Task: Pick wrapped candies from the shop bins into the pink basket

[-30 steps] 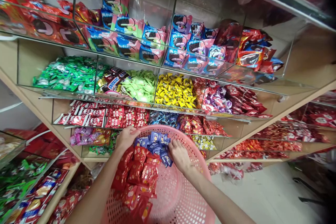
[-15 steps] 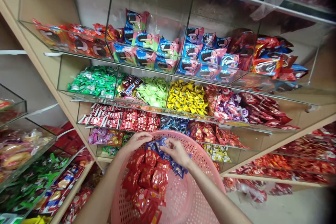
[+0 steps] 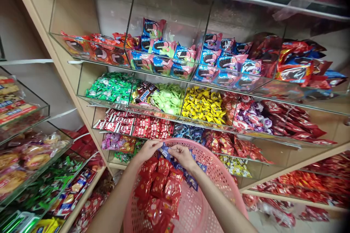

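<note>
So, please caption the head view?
At a pink basket of red packets, right hand pinches a blue packet, left hand close by.

The bottom edge cuts the pink basket [image 3: 224,182]. The right hand [image 3: 182,157] hides part of the blue packets [image 3: 191,182].

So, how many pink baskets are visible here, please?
1: the pink basket at the bottom centre, with red packets inside and the left hand and right hand near its far rim. Others may be hidden.

One head-mounted view, yours: faces forward and down over your forearms [image 3: 218,200], pink perforated plastic basket [image 3: 222,169] close at bottom center, glass-fronted candy shelves [image 3: 73,11] beyond, sloping down rightward; side rack [image 3: 45,112] cropped at left edge.
</note>
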The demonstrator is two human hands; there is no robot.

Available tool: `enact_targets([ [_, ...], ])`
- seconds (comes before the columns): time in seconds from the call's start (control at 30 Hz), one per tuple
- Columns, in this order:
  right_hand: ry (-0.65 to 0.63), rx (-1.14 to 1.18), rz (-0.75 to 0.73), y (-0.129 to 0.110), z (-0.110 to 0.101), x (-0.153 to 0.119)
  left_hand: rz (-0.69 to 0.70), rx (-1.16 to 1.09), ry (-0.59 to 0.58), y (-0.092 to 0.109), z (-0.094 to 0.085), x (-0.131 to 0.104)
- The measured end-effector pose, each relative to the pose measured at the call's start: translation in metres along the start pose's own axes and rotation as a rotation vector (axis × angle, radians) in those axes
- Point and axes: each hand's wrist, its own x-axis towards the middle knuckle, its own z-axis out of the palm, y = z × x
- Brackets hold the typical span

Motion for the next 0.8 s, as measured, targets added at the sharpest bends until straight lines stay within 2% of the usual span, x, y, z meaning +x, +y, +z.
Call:
enact_targets([
  [0.17, 0.057, -0.035, -0.044, 0.002, 0.005, -0.001, -0.021, -0.002, 0.058, -0.001, 0.004, 0.0],
  [0.47, 0.124, 0.044, -0.057, 0.007, 0.015, 0.003, -0.053, 0.016, 0.133, -0.008, 0.007, 0.005],
  [0.67, 0.105, -0.027, -0.013, -0.007, 0.011, 0.014, -0.087, 0.01, 0.139, -0.007, 0.007, 0.008],
  [0.8, -0.01, -0.054, 0.078, -0.024, 0.013, 0.028, -0.099, 0.005, 0.128, -0.001, 0.008, 0.009],
])
